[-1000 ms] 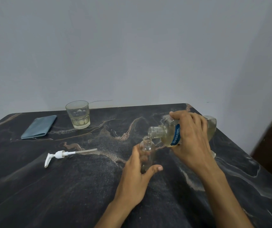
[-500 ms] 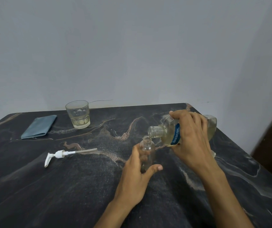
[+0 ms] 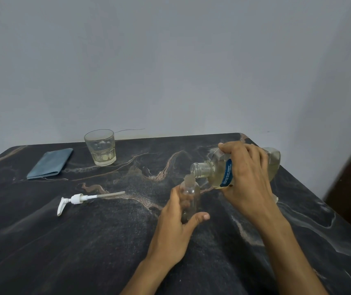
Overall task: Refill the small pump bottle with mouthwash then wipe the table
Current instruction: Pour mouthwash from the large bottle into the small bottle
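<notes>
Two bottles meet at their mouths: the right hand is wrapped around the big mouthwash bottle, tipped nearly flat, its open neck now touching the lip of the small pump bottle where a second ago it hovered just above. That small bottle stands upright on the table, clasped by the left hand, thumb across its front. Little liquid shows inside it yet, so the pour seems only beginning. Well left of the left hand lies the removed pump head; farther off, beyond it, sit a glass and the folded blue cloth, waiting for the wipe.
</notes>
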`<act>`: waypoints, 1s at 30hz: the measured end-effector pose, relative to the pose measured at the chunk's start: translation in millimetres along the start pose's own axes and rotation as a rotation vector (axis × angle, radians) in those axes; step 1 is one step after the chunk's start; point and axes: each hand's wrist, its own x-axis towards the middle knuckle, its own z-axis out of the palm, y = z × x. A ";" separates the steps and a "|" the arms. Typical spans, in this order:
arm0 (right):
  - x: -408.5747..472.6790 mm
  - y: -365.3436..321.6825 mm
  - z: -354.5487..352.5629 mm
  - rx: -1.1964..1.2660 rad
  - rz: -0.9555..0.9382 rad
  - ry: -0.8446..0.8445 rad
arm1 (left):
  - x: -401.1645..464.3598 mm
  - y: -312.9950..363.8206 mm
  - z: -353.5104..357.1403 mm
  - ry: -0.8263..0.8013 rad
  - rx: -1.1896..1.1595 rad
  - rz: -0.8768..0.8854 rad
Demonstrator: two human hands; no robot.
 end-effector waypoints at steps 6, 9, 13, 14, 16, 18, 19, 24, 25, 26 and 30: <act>-0.5 0.0 0.2 -0.007 0.007 -0.006 | 0.2 -0.9 0.7 0.007 -0.007 0.011; -0.7 0.4 -0.2 0.004 0.007 -0.011 | 0.7 -0.8 0.9 0.017 0.007 0.013; -0.5 0.0 -0.6 0.002 0.006 -0.010 | 0.7 -0.8 0.7 0.023 0.020 0.017; -0.4 0.0 -0.4 0.001 0.005 -0.010 | 0.6 -1.1 0.6 0.021 0.021 0.018; -0.3 -0.1 -0.3 0.000 0.003 -0.008 | 0.4 -0.9 0.7 0.019 0.019 0.020; -0.3 -0.1 -0.3 0.001 0.003 -0.006 | 0.4 -0.1 0.6 0.017 0.015 0.016; -0.3 -0.1 -0.3 0.001 0.003 -0.004 | 0.3 0.1 0.6 0.015 0.014 0.014; -0.1 -0.1 0.0 0.002 0.003 -0.001 | 0.1 0.7 0.5 0.009 0.013 0.013; 0.0 0.1 0.1 0.002 0.003 -0.001 | 0.3 0.8 0.6 0.009 0.016 0.014; 0.0 0.3 0.3 0.001 0.004 -0.001 | 0.4 0.9 0.5 0.010 0.016 0.012; -0.6 0.6 0.3 0.000 0.008 0.005 | 0.6 1.1 0.5 0.016 0.005 0.007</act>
